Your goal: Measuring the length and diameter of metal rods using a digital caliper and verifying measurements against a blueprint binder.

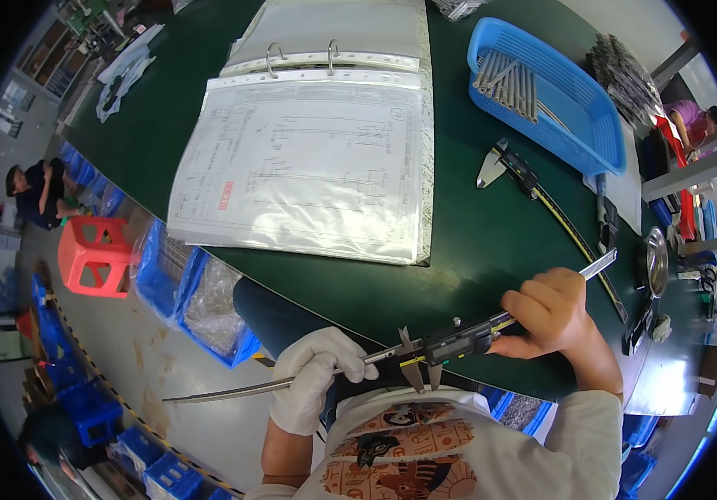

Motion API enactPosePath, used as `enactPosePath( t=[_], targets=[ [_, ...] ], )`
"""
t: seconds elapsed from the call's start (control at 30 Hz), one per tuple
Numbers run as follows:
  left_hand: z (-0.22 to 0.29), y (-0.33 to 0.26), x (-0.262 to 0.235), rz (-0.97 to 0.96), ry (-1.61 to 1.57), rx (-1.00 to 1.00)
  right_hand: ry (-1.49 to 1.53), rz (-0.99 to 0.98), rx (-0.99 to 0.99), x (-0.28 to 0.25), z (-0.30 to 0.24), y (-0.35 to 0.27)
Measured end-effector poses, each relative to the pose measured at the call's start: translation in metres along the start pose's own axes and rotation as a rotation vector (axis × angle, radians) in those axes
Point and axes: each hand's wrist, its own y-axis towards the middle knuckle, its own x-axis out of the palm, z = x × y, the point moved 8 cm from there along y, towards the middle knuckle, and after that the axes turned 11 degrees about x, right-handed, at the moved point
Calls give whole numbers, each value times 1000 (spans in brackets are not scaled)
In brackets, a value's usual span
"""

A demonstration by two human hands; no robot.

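My left hand, in a white glove, is closed around a long thin metal rod that sticks out far to the left. The rod's other end reaches the jaws of a digital caliper; whether the jaws press on it I cannot tell. My bare right hand grips the caliper along its beam, fingers curled over it and thumb near the sliding body. Both hands are in front of my body at the table's near edge. Beyond them, an open ring binder shows a technical drawing in a clear sleeve.
A second digital caliper lies on the green table, beside a micrometer-like tool. A blue basket holds several metal rods. Left of the table are a red stool and blue crates. Other people are farther off.
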Motion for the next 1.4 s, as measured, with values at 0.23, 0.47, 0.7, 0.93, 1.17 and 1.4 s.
enactPosePath(
  t=[0.23,0.47,0.7,0.93,1.17,1.4],
  targets=[
    [7,3,3,9,68,111,0,8,11,0,1,3],
    [3,6,-2,16,-10,82,-26,-8,-5,1,2,4],
    [-9,8,-12,-23,-44,53,10,10,-23,20,2,4],
    [-21,8,-8,-17,-50,36,54,33,-27,33,12,-7],
    [-17,21,-11,210,80,-42,27,123,98,33,38,-11],
    [-16,26,-8,88,81,-19,63,78,175,44,47,-9]
  ],
)
